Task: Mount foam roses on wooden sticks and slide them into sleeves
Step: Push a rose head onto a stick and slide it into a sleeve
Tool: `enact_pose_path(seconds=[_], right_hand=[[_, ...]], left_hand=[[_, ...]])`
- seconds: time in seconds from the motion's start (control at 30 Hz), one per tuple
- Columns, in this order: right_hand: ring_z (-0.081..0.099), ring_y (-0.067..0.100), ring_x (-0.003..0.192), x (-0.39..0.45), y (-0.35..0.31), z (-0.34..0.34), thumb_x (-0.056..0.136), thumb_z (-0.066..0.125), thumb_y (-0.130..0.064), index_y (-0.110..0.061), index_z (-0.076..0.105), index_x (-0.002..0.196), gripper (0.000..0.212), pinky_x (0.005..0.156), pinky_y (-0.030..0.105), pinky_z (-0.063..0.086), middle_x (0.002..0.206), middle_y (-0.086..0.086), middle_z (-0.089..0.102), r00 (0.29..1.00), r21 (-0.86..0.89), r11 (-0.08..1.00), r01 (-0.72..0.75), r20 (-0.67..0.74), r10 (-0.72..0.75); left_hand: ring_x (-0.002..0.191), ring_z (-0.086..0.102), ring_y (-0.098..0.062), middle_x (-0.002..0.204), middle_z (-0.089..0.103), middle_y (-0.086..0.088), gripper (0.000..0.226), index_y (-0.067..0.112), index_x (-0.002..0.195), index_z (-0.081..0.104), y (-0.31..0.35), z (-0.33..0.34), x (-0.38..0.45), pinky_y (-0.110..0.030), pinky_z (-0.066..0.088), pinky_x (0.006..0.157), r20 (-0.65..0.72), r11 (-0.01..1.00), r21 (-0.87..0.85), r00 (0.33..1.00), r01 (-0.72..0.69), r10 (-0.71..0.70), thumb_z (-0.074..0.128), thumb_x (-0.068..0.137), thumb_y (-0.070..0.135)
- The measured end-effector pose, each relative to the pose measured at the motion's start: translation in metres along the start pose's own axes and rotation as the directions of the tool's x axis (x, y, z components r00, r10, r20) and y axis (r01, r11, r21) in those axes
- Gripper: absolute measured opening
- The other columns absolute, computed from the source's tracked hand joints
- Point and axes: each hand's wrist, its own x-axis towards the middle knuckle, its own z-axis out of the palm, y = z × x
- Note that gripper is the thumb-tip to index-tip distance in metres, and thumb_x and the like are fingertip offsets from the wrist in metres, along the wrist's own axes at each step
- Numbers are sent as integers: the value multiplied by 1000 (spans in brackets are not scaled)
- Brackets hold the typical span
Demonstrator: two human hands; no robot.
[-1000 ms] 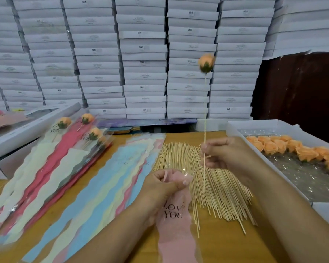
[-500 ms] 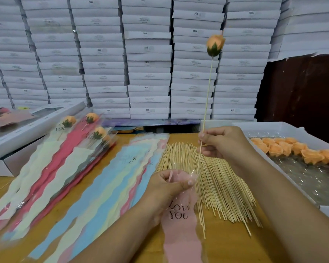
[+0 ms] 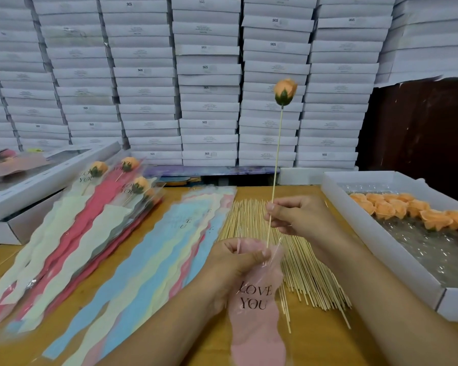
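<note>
The right hand (image 3: 299,217) pinched a wooden stick (image 3: 275,175) low on its shaft, holding it near upright with an orange foam rose (image 3: 285,91) on top. The stick's lower tip sat at the mouth of a pink "LOVE YOU" sleeve (image 3: 254,307), gripped by the left hand (image 3: 236,262) above the tabletop (image 3: 191,347). Loose sticks (image 3: 296,265) lay beneath.

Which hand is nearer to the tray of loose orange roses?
Right. The right hand pinches the stick beside the tray; the left hand grips the pink sleeve farther away.
</note>
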Motion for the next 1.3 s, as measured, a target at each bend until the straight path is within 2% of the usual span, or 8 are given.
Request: enact_pose_path(seconds=[0.2, 0.4, 0.57, 0.7, 0.87, 1.0, 1.13, 1.3], right_hand=[[72, 9, 85, -3, 4, -5, 88, 74, -23, -17, 75, 94, 8, 70, 23, 48, 82, -2, 78, 1000, -16, 1000, -6, 18, 6], [72, 10, 71, -7, 11, -8, 85, 77, -24, -17, 79, 87, 8, 64, 25, 52, 83, 4, 78, 998, -31, 999, -9, 66, 11], [72, 16, 71, -9, 11, -10, 81, 80, -25, -20, 80, 85, 6, 58, 22, 54, 83, 8, 77, 993, -18, 1000, -15, 116, 17], [67, 15, 69, -9, 5, -13, 84, 78, -24, -17, 80, 86, 8, 60, 19, 52, 79, 6, 76, 983, -68, 998, -9, 185, 21], [74, 18, 78, -1, -15, -12, 85, 74, -12, -17, 63, 118, 35, 61, 23, 55, 95, 7, 78, 995, 44, 999, -7, 101, 2], [76, 25, 84, 5, -22, -10, 90, 68, -7, -38, 47, 132, 56, 61, 25, 56, 105, 5, 75, 998, 149, 987, 57, 14, -60], [76, 19, 84, 8, -19, -7, 93, 59, 3, -21, 65, 121, 37, 64, 21, 55, 114, 1, 70, 992, 53, 992, 115, 43, -118], [74, 13, 77, 8, -13, -2, 91, 57, 10, -24, 68, 106, 39, 62, 16, 53, 110, -1, 70, 985, -16, 986, 167, 45, -166]], left_hand=[[75, 69, -33, 88, 72, -22, 17, 13, 75, 75, 0, -1, 1, -43, 56, 78, 17, 999, -44, 1000, 7, -6, 90, 68, 17], [68, 63, -28, 82, 67, -20, 23, 15, 59, 69, 0, 1, 0, -36, 53, 73, 38, 999, -45, 999, -21, 23, 87, 73, 11], [78, 64, -32, 91, 68, -25, 8, 5, 78, 73, 1, 1, -1, -41, 53, 80, 14, 999, -51, 1000, -5, 5, 81, 78, 6], [81, 66, -34, 93, 71, -23, 20, 0, 83, 73, 0, 1, -1, -46, 54, 84, -2, 998, -59, 1000, 0, 0, 86, 71, 11], [79, 70, -33, 95, 73, -26, 48, -1, 105, 73, 0, -1, 0, -43, 58, 77, 19, 997, -68, 1000, 23, -22, 93, 64, 14], [83, 72, -33, 100, 73, -25, 58, 2, 104, 74, -1, -2, 1, -43, 57, 79, 39, 996, -88, 999, 24, -21, 98, 54, 17], [90, 72, -35, 107, 73, -25, 55, 7, 107, 75, -1, -4, 1, -47, 58, 84, 72, 996, -86, 997, 26, -20, 97, 57, 15], [94, 72, -37, 109, 74, -22, 46, 19, 101, 78, 0, -5, 0, -50, 59, 87, 98, 998, -51, 994, 48, -43, 93, 59, 8]])
